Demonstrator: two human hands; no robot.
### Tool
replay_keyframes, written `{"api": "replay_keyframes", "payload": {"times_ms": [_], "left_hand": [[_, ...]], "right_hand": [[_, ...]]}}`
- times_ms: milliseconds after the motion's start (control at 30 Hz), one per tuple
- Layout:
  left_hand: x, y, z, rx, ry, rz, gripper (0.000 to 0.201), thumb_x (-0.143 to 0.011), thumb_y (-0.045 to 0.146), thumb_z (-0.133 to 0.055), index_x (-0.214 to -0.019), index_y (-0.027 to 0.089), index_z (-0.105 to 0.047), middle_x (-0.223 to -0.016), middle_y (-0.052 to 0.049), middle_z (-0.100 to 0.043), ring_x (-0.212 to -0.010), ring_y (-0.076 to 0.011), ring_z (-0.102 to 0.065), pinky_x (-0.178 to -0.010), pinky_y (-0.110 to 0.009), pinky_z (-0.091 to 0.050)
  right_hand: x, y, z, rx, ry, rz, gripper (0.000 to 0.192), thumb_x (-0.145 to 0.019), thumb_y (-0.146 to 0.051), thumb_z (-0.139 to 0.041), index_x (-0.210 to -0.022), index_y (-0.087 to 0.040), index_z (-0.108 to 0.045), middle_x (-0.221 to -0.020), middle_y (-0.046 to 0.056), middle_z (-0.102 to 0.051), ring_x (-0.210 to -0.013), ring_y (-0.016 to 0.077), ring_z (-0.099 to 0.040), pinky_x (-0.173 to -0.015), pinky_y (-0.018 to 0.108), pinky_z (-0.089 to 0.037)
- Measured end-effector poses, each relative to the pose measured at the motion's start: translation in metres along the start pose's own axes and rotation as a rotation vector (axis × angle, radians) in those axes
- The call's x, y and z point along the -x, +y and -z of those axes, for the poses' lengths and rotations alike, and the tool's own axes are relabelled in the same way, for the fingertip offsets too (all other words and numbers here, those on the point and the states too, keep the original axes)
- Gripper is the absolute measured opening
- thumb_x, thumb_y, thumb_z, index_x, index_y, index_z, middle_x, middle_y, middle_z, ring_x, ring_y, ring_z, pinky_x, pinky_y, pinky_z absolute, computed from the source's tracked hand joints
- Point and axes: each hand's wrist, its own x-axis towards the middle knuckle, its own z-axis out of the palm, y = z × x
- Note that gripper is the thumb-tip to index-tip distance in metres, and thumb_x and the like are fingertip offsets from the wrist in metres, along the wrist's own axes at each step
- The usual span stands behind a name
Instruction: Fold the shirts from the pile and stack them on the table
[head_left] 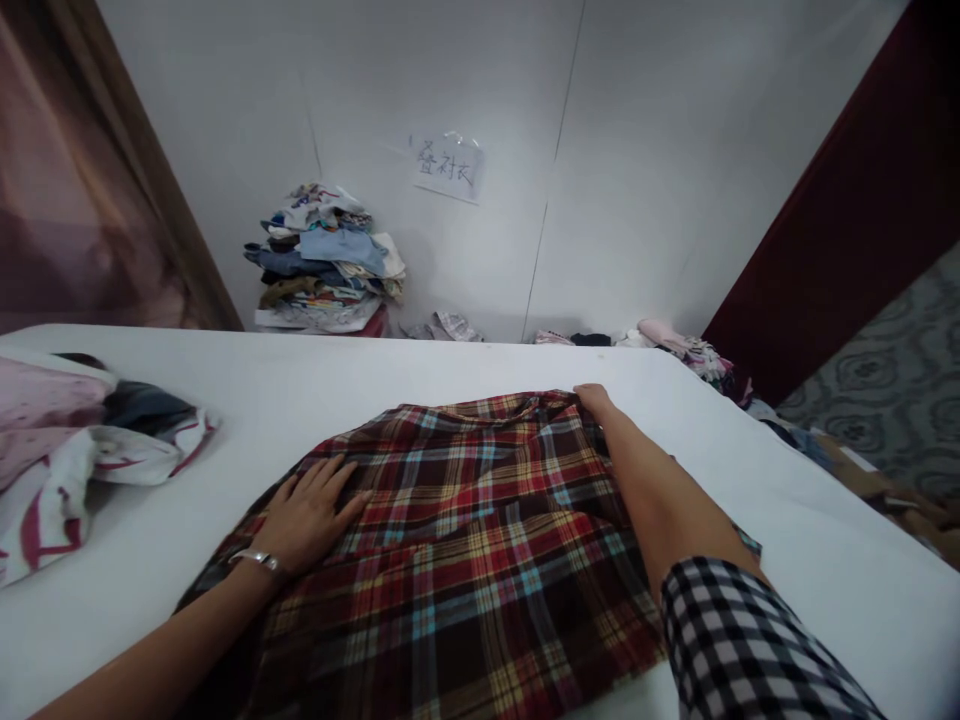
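A plaid shirt (465, 530) in dark brown, red, yellow and light blue lies spread over the white table in front of me, with some creases across it. My left hand (311, 510) rests flat on its left part, fingers spread, a silver bracelet at the wrist. At the shirt's far right corner, my right hand (594, 400) has its fingers closed on the edge of the cloth. The fingertips of that hand are partly hidden. My right forearm passes over the shirt's right side and covers part of it.
White table (247, 390) beneath. Crumpled clothes (90, 440) lie at its left edge. Behind it stands a tall pile of folded clothes (330, 260); more garments (690, 350) lie beyond the far right edge. A handwritten paper sign (448, 168) hangs on the wall.
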Motion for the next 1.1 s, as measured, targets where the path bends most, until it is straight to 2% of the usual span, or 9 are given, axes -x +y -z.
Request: {"api": "replay_keyframes", "payload": {"times_ms": [100, 333, 433, 500, 633, 733, 833, 967, 1100], "left_hand": [[0.0, -0.001, -0.002, 0.02, 0.009, 0.004, 0.065, -0.085, 0.054, -0.035, -0.133, 0.013, -0.051, -0.144, -0.015, -0.045, -0.134, -0.0318, -0.038, -0.107, -0.052, -0.031], [0.001, 0.002, 0.003, 0.019, -0.021, 0.022, 0.065, -0.086, 0.055, -0.034, -0.134, 0.015, -0.05, -0.146, -0.013, -0.043, -0.136, -0.0313, -0.037, -0.109, -0.052, -0.03], [0.002, 0.002, 0.003, 0.015, -0.032, 0.026, 0.064, -0.087, 0.054, -0.034, -0.135, 0.016, -0.05, -0.147, -0.011, -0.042, -0.136, -0.0295, -0.036, -0.11, -0.05, -0.029], [0.003, 0.002, 0.003, 0.006, -0.029, 0.032, 0.063, -0.087, 0.054, -0.035, -0.135, 0.016, -0.049, -0.147, -0.01, -0.041, -0.137, -0.0286, -0.035, -0.11, -0.049, -0.029], [0.003, 0.003, 0.005, 0.003, -0.023, 0.03, 0.063, -0.087, 0.053, -0.036, -0.135, 0.015, -0.049, -0.147, -0.011, -0.041, -0.137, -0.0279, -0.035, -0.11, -0.048, -0.029], [0.003, 0.004, 0.004, 0.026, -0.018, 0.034, 0.063, -0.087, 0.053, -0.036, -0.135, 0.014, -0.05, -0.147, -0.012, -0.042, -0.137, -0.0284, -0.035, -0.11, -0.049, -0.029], [0.003, 0.004, 0.001, 0.063, -0.003, 0.034, 0.063, -0.085, 0.054, -0.037, -0.133, 0.015, -0.052, -0.146, -0.012, -0.043, -0.136, -0.0294, -0.036, -0.11, -0.05, -0.029], [0.002, -0.003, -0.003, 0.125, 0.027, 0.026, 0.062, -0.083, 0.055, -0.04, -0.13, 0.017, -0.054, -0.144, -0.013, -0.046, -0.135, -0.0311, -0.038, -0.109, -0.053, -0.03], [-0.017, -0.01, 0.009, 0.249, 0.07, 0.07, 0.052, -0.087, 0.052, -0.035, -0.117, 0.021, -0.062, -0.13, -0.011, -0.06, -0.122, -0.0286, -0.052, -0.102, -0.047, -0.04]], "right_hand": [[-0.011, -0.026, -0.01, 0.078, -0.148, 0.032, 0.033, -0.095, -0.033, -0.045, -0.096, -0.012, -0.07, -0.093, 0.009, -0.071, -0.082, 0.018, -0.065, -0.073, 0.028, -0.051], [-0.019, -0.112, -0.062, 0.251, -0.378, 0.22, 0.037, -0.068, -0.038, -0.075, -0.103, -0.024, -0.073, -0.112, 0.004, -0.07, -0.108, 0.0249, -0.06, -0.092, 0.029, -0.043], [-0.017, -0.131, -0.078, 0.305, -0.368, 0.201, 0.024, -0.064, -0.027, -0.077, -0.087, -0.023, -0.076, -0.096, 0.005, -0.074, -0.099, 0.0239, -0.064, -0.085, 0.026, -0.045], [-0.021, -0.132, -0.07, 0.316, -0.246, 0.158, 0.021, -0.073, -0.027, -0.068, -0.091, -0.02, -0.075, -0.1, 0.007, -0.073, -0.101, 0.0242, -0.063, -0.085, 0.026, -0.044], [-0.048, -0.11, -0.013, 0.304, 0.136, -0.04, 0.047, -0.094, -0.028, -0.029, -0.128, -0.008, -0.055, -0.126, 0.02, -0.059, -0.114, 0.028, -0.055, -0.09, 0.036, -0.044], [-0.061, -0.077, 0.033, 0.278, 0.28, -0.171, 0.053, -0.094, -0.027, -0.023, -0.136, -0.002, -0.043, -0.128, 0.025, -0.055, -0.113, 0.0289, -0.056, -0.088, 0.037, -0.046], [-0.051, -0.04, 0.052, 0.248, 0.283, -0.204, 0.052, -0.09, -0.034, -0.042, -0.133, -0.005, -0.048, -0.125, 0.02, -0.059, -0.11, 0.0267, -0.059, -0.087, 0.032, -0.047], [-0.014, 0.005, 0.042, 0.231, 0.181, -0.222, 0.042, -0.087, -0.038, -0.051, -0.118, -0.011, -0.063, -0.113, 0.014, -0.068, -0.101, 0.0221, -0.064, -0.081, 0.026, -0.048], [0.019, 0.037, 0.033, 0.243, 0.043, -0.259, 0.036, -0.087, -0.04, -0.05, -0.096, -0.013, -0.072, -0.095, 0.011, -0.072, -0.088, 0.0211, -0.067, -0.073, 0.026, -0.048]]}}
